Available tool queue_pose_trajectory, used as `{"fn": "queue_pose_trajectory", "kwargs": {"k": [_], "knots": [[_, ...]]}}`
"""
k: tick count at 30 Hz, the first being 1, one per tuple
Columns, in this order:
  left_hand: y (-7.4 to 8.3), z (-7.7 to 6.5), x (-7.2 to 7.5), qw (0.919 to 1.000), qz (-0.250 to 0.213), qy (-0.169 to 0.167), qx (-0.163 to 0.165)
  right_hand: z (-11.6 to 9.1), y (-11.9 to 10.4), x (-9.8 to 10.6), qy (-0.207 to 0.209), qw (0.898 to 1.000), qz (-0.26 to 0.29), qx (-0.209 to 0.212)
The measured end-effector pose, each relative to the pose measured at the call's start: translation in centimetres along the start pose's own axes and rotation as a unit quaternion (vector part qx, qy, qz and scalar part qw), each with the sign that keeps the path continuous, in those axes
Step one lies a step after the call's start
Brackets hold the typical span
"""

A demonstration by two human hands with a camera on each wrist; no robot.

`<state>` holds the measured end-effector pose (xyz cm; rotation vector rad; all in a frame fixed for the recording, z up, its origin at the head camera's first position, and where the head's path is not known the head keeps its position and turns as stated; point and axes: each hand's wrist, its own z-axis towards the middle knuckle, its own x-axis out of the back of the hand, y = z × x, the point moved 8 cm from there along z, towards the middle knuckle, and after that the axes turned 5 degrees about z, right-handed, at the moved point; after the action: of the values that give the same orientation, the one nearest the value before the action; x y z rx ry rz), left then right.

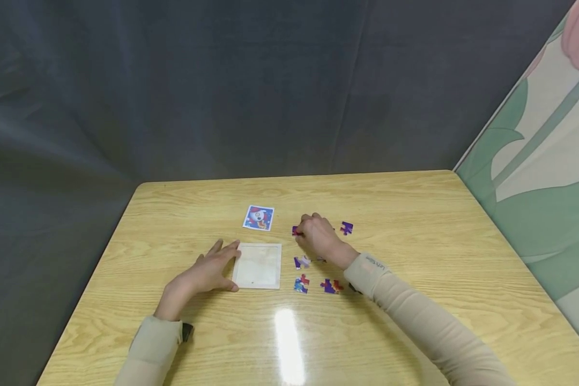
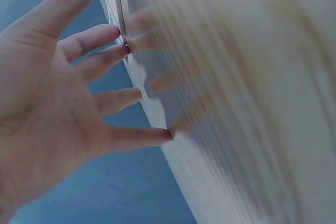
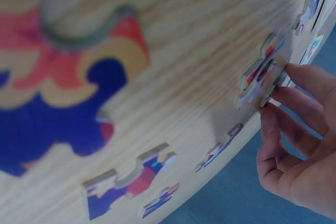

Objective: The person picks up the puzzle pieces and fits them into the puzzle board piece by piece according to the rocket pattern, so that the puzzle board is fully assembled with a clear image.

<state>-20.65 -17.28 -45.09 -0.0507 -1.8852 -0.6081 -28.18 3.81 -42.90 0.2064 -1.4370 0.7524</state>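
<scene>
A pale square tray (image 1: 257, 266) lies on the table. Spread along its left edge is my left hand (image 1: 207, 272), fingers fairly straight, with thumb and fingertips touching the rim. In the left wrist view, the left hand (image 2: 68, 87) has its fingertips near the tabletop. My right hand (image 1: 318, 236) is over the puzzle pieces, right of the tray. Between thumb and fingers, the right hand (image 3: 299, 129) pinches a jigsaw piece (image 3: 260, 74) with red, white and dark patches, slightly tilted over the table. A purple piece (image 1: 295, 231) shows beside the fingertips in the head view.
Loose jigsaw pieces lie about: one at the back right (image 1: 347, 228), a white-purple piece (image 1: 301, 262), a blue-red piece (image 1: 301, 283) and a purple-orange piece (image 1: 331, 286). Another is partly under the right wrist. A picture card (image 1: 258, 217) lies behind the tray.
</scene>
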Motion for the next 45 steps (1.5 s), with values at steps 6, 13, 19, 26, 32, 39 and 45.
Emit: {"fn": "queue_pose_trajectory", "kwargs": {"k": [6, 13, 19, 26, 32, 39, 45], "knots": [[-0.1, 0.3, 0.3, 0.9999, 0.008, 0.012, -0.004, 0.4, 0.2, 0.3, 0.008, 1.000, 0.009, 0.012], [-0.1, 0.2, -0.1, 0.9994, -0.005, 0.031, -0.012, 0.5, 0.6, 0.1, 0.015, 1.000, 0.025, 0.005], [-0.1, 0.0, -0.7, 0.9990, -0.005, 0.033, -0.029, 0.1, 0.4, -0.1, 0.030, 0.999, 0.043, -0.013], [-0.5, 0.1, -0.7, 0.9991, 0.002, 0.024, -0.035, 0.0, -2.6, -0.4, 0.047, 0.991, 0.121, -0.007], [-0.7, 0.2, -0.6, 0.9987, 0.013, 0.031, -0.039, 0.5, -5.5, -1.7, 0.036, 0.988, 0.149, -0.003], [-1.0, 0.4, -0.1, 0.9983, 0.018, 0.041, -0.038, 1.8, -8.6, -2.4, 0.048, 0.992, 0.105, 0.059], [-1.0, 0.5, 0.0, 0.9984, 0.010, 0.039, -0.039, 2.3, -9.9, -3.2, 0.035, 0.996, 0.034, 0.077]]}}
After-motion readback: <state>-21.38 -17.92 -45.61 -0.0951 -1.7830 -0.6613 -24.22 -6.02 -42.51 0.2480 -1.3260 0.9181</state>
